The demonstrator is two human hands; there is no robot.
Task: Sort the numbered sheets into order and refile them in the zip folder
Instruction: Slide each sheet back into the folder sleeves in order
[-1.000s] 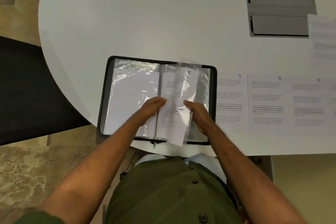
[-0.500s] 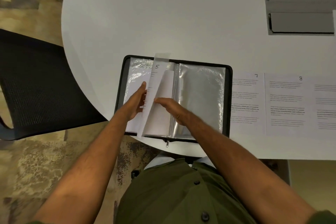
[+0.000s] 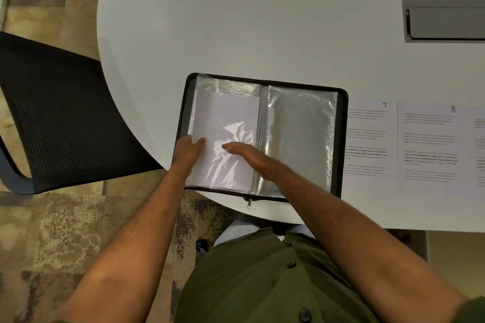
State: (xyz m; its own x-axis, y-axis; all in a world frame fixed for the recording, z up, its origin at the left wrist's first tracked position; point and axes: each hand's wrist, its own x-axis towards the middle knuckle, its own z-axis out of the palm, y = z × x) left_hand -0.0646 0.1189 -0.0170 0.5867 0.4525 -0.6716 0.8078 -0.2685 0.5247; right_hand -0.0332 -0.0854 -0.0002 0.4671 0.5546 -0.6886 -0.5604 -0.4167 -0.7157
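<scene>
Left hand (image 3: pixel 187 151) grips the open zip folder's (image 3: pixel 342 139) left page edge; right hand (image 3: pixel 246 156) presses flat, fingers straight, on it

An office or meeting room is indicated. A large white rounded table (image 3: pixel 236 21) is seen, with a recessed grey cable hatch (image 3: pixel 443 0) set into its top at 1 o'clock. A black mesh-seat chair (image 3: pixel 60 113) is placed at 9 o'clock, beside the table edge. Patterned commercial carpet (image 3: pixel 52 231) in brown and beige tones is laid across the floor at 7 o'clock. Printed numbered sheets (image 3: pixel 425 147) are laid flat on the table at 3 o'clock.
</scene>
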